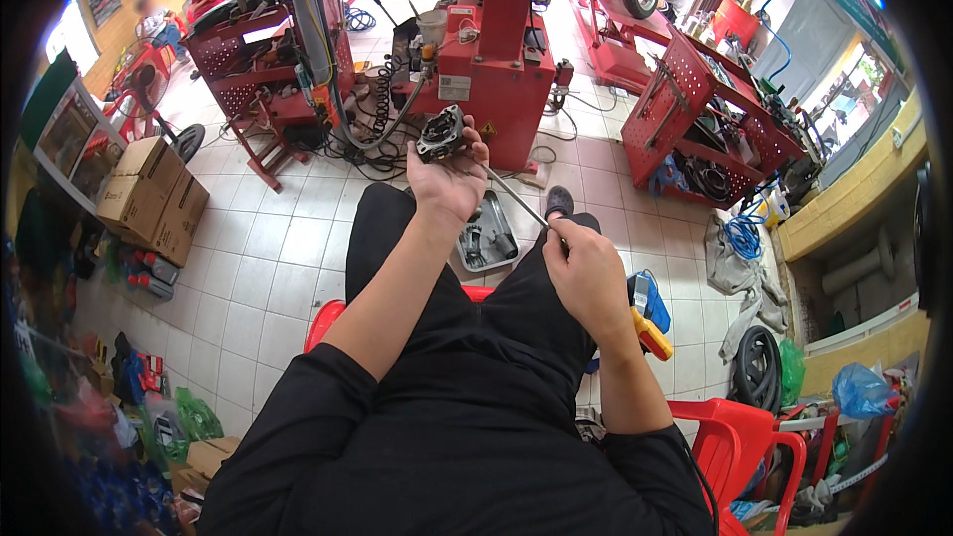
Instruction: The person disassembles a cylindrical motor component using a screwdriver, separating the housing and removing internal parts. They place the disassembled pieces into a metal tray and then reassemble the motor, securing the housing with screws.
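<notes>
From my end I see a plain black top (447, 447) with soft creases; its left sleeve (313, 417) and right sleeve (645, 471) both stop near the elbow. A thin dark cord (698, 469) runs beside the right one. I see left hand (447, 174) and right hand (584, 273) bare, black trousers (384, 238), and one dark grey, round-toed shoe (559, 201).

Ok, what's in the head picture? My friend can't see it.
Someone's left hand holds a dark machine part; the right hand holds a thin rod. A grey tray sits on the tiled floor between the legs, with red workshop stands beyond.
</notes>
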A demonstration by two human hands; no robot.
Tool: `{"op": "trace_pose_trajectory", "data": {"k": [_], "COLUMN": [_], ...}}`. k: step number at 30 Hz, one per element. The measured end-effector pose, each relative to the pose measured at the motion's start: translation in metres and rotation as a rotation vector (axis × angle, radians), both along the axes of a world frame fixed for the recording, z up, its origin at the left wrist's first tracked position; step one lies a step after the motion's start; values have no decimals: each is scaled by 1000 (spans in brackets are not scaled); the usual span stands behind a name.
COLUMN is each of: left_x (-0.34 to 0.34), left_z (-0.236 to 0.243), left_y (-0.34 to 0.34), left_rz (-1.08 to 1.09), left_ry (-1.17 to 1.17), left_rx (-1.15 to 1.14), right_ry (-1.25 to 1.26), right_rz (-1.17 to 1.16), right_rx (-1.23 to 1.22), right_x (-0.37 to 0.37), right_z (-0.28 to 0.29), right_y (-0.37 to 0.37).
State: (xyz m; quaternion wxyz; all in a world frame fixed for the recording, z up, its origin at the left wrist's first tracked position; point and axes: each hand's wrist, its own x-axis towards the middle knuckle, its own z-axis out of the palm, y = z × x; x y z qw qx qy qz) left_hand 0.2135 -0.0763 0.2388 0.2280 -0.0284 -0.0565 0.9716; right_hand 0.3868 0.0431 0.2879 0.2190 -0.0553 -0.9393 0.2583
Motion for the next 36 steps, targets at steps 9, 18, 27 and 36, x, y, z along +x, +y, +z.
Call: {"op": "trace_pose_trajectory", "data": {"k": [9,18,27,36], "left_x": [16,20,18,14], "left_z": [-1,0,2,6], "left_y": [17,28,26,26], "left_rz": [-53,13,27,51], "left_ry": [64,71,91,86], "left_rx": [31,-14,-26,-68], "right_ry": [-6,-15,-30,-5], "right_rz": [44,0,10,4], "right_rx": [62,115,101,108], "right_x": [2,3,2,-5], "right_z": [-6,-3,-2,-2], "right_y": [-8,-6,-5,-3]}}
